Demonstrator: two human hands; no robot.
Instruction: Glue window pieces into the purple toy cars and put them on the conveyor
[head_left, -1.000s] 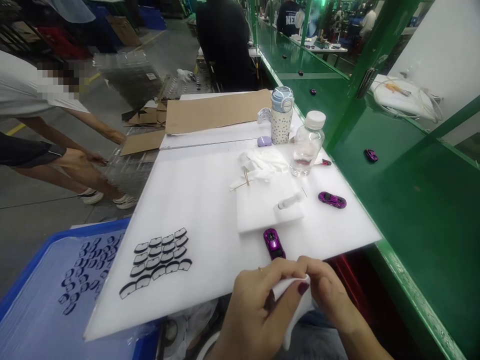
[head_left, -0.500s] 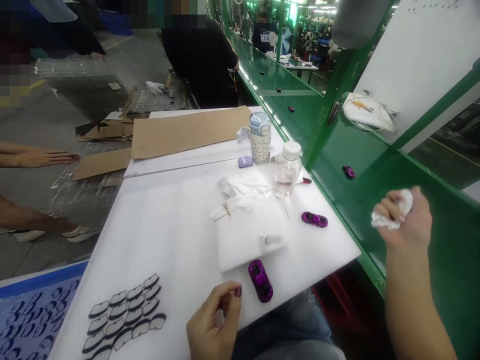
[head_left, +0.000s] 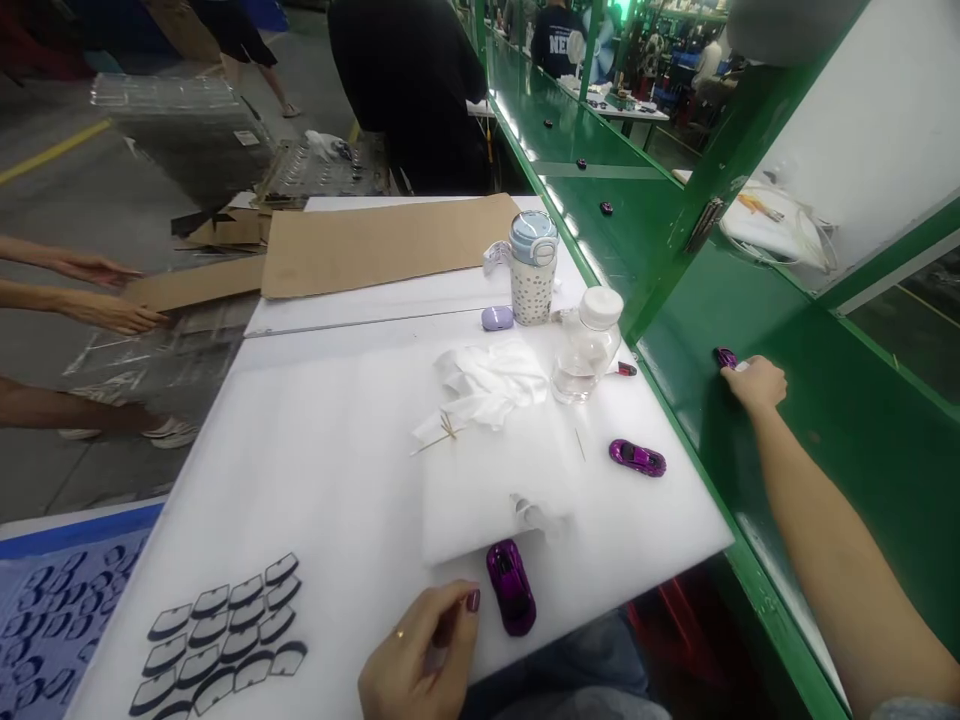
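On the green conveyor to the right, my right hand (head_left: 759, 384) has its fingers closed around the near end of a small purple toy car (head_left: 725, 357). A bit of white tissue (head_left: 742, 366) shows at those fingertips. My left hand (head_left: 424, 650) rests at the table's front edge, thumb and forefinger brought together; whatever is between them, if anything, is hidden. Just right of it lies a purple toy car (head_left: 511, 588), beside a white foam pad (head_left: 480, 490). Another purple toy car (head_left: 637, 458) sits nearer the conveyor.
Crumpled tissue (head_left: 495, 378), a clear bottle (head_left: 587, 345), a dotted tumbler (head_left: 533, 275) and a lilac case (head_left: 497, 318) stand toward the back. Black-edged curved pieces (head_left: 225, 630) lie in rows at left. A co-worker's hands (head_left: 112, 300) touch cardboard (head_left: 199, 285).
My right hand has moved forward and left across the conveyor from holding up the tissue to the car there. My left hand stays near the table car. The co-worker's hands moved onto the cardboard.
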